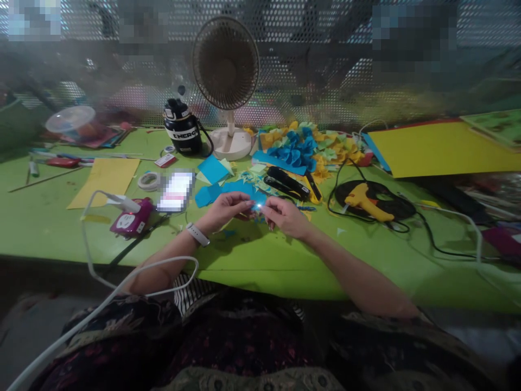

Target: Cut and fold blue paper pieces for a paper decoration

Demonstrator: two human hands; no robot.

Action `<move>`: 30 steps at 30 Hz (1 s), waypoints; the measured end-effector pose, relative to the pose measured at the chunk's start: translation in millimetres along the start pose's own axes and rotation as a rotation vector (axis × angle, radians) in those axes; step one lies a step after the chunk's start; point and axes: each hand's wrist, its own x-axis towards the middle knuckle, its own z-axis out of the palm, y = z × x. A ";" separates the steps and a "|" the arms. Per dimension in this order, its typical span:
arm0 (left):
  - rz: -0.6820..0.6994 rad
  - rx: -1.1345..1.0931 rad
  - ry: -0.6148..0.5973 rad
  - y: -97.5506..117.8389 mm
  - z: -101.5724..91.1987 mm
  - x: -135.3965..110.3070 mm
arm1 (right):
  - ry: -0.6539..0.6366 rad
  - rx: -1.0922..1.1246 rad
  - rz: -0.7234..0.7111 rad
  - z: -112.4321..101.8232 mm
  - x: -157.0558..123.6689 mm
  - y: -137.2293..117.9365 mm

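a black bottle stands beside a pale fan.

Head camera | we look forward and down | dark patterned fabric clothing nearest, frame bottom | our bare left hand and right hand near, centre | grey perforated metal screen farther, top

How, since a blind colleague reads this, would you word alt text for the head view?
A person's left hand and right hand pinch a small blue piece over a green table, with blue paper and a yellow glue gun nearby, a fan and bottle behind.
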 end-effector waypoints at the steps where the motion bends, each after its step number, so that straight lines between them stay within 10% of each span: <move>1: -0.002 0.019 -0.009 -0.3 0.3 -0.2 | 0.010 0.000 0.001 0.6 0.4 0.3; 8: 0.028 0.014 0.100 -0.2 0.5 1.3 | 0.057 -0.139 -0.001 -21.1 3.7 -1.9; 12: 0.030 -0.056 0.222 1.0 -7.9 5.9 | 0.293 -0.686 0.031 -46.1 8.5 1.5; 17: 0.034 -0.052 0.180 -1.7 -8.7 6.9 | 0.174 -1.143 0.159 -46.7 13.7 14.5; 30: -0.013 -0.062 0.080 -3.2 -6.8 5.1 | 0.034 -1.130 0.197 -64.0 13.0 13.4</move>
